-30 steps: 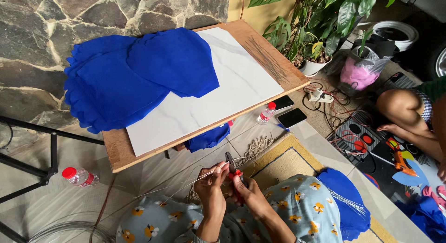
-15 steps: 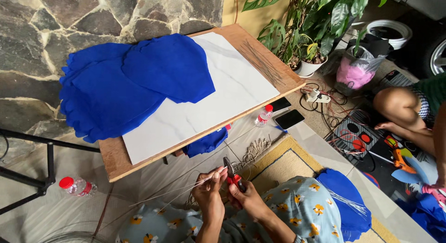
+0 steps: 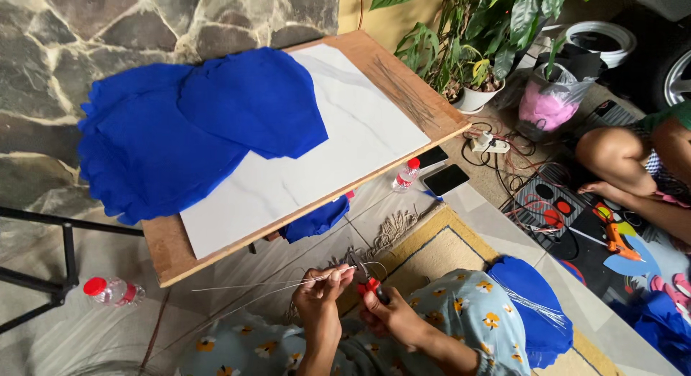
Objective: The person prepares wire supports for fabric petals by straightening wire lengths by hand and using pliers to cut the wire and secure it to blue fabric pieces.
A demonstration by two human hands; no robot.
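Observation:
My left hand (image 3: 317, 288) pinches a bundle of thin pale wires (image 3: 245, 283) that stretch out to the left over the tiled floor. My right hand (image 3: 389, 318) grips a small tool with red handles (image 3: 369, 284), its tip at the wires just beyond my left fingers. Both hands hover above my lap, which is covered by light blue cloth printed with small flowers (image 3: 471, 322). A blue crepe-paper piece with more wires lies on my right knee (image 3: 533, 304).
A low wooden board (image 3: 403, 81) bears a white sheet and big blue ruffled paper shapes (image 3: 194, 124). Two plastic bottles (image 3: 407, 174) (image 3: 111, 290), two phones (image 3: 446, 179), a power strip and cables, potted plants, a black stand and a seated person's legs (image 3: 633, 156) surround me.
The view has shifted slightly; my hands stay together on the wires, with the red-handled tool still at the wire ends.

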